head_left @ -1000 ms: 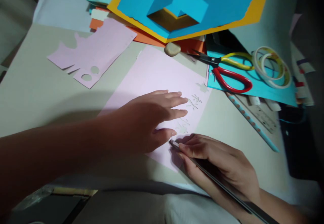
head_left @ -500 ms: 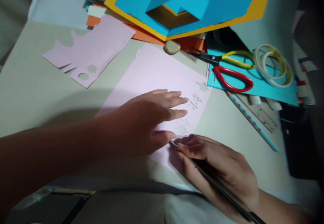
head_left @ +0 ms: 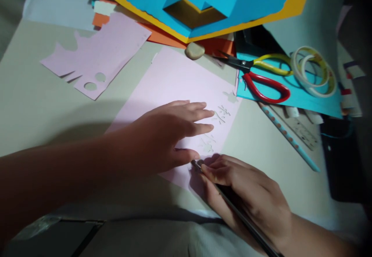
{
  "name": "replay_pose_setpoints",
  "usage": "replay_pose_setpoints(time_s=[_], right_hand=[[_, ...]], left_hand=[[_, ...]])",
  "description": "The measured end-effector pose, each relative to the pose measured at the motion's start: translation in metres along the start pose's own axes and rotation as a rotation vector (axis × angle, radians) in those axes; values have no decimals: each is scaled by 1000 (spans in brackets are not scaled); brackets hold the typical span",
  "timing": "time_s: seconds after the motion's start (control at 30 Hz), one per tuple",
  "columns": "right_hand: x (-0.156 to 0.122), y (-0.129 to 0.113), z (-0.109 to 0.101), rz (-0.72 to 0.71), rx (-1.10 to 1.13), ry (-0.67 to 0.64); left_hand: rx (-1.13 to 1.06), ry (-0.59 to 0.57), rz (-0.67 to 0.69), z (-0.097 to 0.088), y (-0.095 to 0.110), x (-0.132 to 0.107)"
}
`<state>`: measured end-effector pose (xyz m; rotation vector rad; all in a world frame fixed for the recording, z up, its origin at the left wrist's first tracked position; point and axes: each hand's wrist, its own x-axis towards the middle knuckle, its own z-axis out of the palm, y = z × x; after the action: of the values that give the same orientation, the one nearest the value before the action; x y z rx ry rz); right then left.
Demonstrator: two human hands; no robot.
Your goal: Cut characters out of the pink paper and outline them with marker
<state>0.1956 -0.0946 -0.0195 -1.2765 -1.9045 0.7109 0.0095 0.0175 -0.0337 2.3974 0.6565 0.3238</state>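
A pink sheet of paper (head_left: 165, 75) lies flat on the table, with small cut-out strokes and a star-like hole along its right side. My left hand (head_left: 171, 129) rests palm down on this sheet, fingers spread and thumb apart. Just below that thumb, my right hand (head_left: 250, 191) pinches a slim dark craft knife (head_left: 243, 217) like a pen. Its metal tip meets the paper close to the left thumb; the exact contact point is hard to make out.
A pink offcut (head_left: 99, 55) with round holes lies at upper left. Behind stand a blue and yellow pop-up card (head_left: 203, 28) and a stone (head_left: 194, 50). Scissors (head_left: 261, 71), tape rolls (head_left: 314, 71), a blue dotted pencil (head_left: 287, 135) and a ruler (head_left: 305, 133) lie to the right.
The whole view shifts slightly, with the sheet and table items appearing a little further up and left. Both hands keep their grip and pose; the knife tip stays near the left thumb.
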Motion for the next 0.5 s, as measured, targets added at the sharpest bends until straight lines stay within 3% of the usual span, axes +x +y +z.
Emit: replay_pose_setpoints(time_s=[0.2,0.37,0.5], right_hand=[[1,1,0,20,-37,-6],[7,2,-1,-102,-65,21],[8,1,-3,-90,-60,14]], left_hand=[[-13,12,-5,0,-2,1],[11,-4,-19,-1,-1,3],[16,-2,-15,-1,-1,4]])
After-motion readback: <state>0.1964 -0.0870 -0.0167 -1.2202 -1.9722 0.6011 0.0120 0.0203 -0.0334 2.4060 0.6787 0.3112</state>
